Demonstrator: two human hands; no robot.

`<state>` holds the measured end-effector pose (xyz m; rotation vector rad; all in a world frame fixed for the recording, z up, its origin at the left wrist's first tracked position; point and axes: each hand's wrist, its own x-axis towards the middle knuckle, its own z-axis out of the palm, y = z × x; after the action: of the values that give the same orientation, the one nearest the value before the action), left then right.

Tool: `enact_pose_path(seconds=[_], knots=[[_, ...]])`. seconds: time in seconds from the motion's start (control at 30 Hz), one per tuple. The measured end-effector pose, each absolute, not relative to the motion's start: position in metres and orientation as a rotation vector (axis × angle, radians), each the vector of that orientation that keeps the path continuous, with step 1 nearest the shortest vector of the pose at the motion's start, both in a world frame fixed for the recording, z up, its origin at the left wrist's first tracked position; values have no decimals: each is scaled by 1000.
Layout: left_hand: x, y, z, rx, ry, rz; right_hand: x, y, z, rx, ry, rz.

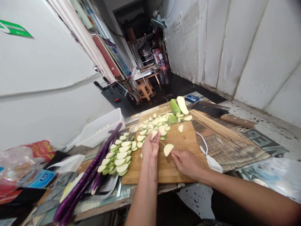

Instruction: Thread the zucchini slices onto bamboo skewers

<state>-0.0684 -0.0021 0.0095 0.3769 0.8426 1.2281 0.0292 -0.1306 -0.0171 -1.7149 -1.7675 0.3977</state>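
My left hand (150,149) is closed on a pale half-round zucchini slice (154,134), above the wooden cutting board (181,138). A thin bamboo skewer (160,141) runs between that slice and my right hand (185,161). My right hand grips the skewer's near end, where another half-round zucchini slice (168,149) is threaded. Loose zucchini slices (162,120) lie across the board's far left part. Beside the board, skewered slices (121,156) are stacked on a tray (110,188). Whether the skewer's tip pierces the slice in my left hand, I cannot tell.
Long purple eggplants (91,169) lie on the left, near a white plastic bin (103,125). Cut zucchini pieces (182,105) rest behind the board. To the right are a bundle of skewers (218,127), a cleaver (211,110) and a white mask (213,164).
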Motion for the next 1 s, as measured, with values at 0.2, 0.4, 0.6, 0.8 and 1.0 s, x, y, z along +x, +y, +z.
enact_pose_path(seconds=[0.2,0.4,0.6,0.8,1.0], knots=[[-69,-2,9,389,842,1225,30,-130,-15,-1680,-1777,412],[-68,-3,8,392,849,1215,29,-130,-13,-1688,-1767,415],[-69,-2,7,387,846,1204,28,-130,-13,-1689,-1730,424],[-69,-2,7,374,863,1193,28,-130,-13,-1685,-1725,432],[-69,-3,7,371,855,1190,28,-129,-12,-1681,-1734,437]])
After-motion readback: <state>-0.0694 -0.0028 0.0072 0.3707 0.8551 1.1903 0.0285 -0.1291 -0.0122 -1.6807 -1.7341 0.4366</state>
